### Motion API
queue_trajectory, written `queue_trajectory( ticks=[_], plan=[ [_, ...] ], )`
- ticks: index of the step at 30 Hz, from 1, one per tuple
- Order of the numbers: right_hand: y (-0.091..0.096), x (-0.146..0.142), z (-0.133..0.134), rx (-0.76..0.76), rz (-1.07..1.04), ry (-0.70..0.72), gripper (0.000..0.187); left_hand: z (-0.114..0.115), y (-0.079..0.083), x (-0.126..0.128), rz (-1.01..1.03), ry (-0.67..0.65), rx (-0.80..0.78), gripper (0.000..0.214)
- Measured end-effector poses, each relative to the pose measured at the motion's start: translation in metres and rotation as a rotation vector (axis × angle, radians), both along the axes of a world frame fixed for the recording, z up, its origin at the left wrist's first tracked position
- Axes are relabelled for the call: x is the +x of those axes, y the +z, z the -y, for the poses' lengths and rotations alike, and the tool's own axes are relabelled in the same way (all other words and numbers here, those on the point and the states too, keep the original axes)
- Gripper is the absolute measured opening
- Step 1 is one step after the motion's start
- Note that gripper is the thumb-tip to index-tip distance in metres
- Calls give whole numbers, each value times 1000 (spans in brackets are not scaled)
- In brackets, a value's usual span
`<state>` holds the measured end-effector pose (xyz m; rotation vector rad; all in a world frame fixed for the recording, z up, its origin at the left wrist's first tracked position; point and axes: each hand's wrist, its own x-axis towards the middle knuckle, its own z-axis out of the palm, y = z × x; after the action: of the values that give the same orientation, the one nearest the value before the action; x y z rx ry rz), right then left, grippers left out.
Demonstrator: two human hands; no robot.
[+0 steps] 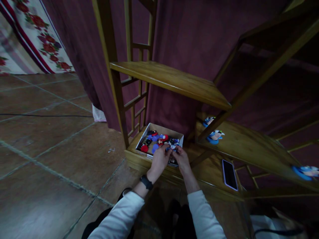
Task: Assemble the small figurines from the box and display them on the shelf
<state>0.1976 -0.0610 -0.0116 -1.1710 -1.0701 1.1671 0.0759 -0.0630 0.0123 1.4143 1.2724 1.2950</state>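
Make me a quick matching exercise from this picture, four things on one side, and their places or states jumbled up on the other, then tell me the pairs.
Things:
1. White-walled box
2. Phone
3. Black wristband
4. Blue-and-white figure

Places or states:
A. Around the left wrist
B. At the fingertips of the left hand and right hand
C. Open at the top, with small figures inside
D. Lying flat, dark screen up, with a pale purple edge

Right pairs: 1-C, 2-D, 3-A, 4-B.
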Motion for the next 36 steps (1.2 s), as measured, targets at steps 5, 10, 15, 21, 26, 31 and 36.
queue_trajectory(
  ticks=[5, 10, 15, 21, 26, 31, 36],
  plan=[
    [-7, 2, 1, -15, -6, -12, 29, 3, 4, 0, -111, 7, -11, 17],
    [-12, 2, 4, -48, 18, -66, 31, 6, 2, 6, -275, -17, -13, 22],
    [-8, 2, 6, -78, -150, -58, 34, 16, 10, 10, -602, -6, 144, 28],
    [1, 16, 7, -86, -406, -13, 32, 25, 27, 4, -940, -86, 469, 31],
    [-11, 28, 8, -104, -492, 37, 29, 30, 29, 5, -982, -108, 557, 27],
    [-22, 33, 6, -122, -565, 7, 24, 31, 29, 6, -943, -162, 561, 23],
    [-19, 28, 5, -130, -458, 5, 31, 32, 32, 5, -888, -208, 561, 21]
  ],
)
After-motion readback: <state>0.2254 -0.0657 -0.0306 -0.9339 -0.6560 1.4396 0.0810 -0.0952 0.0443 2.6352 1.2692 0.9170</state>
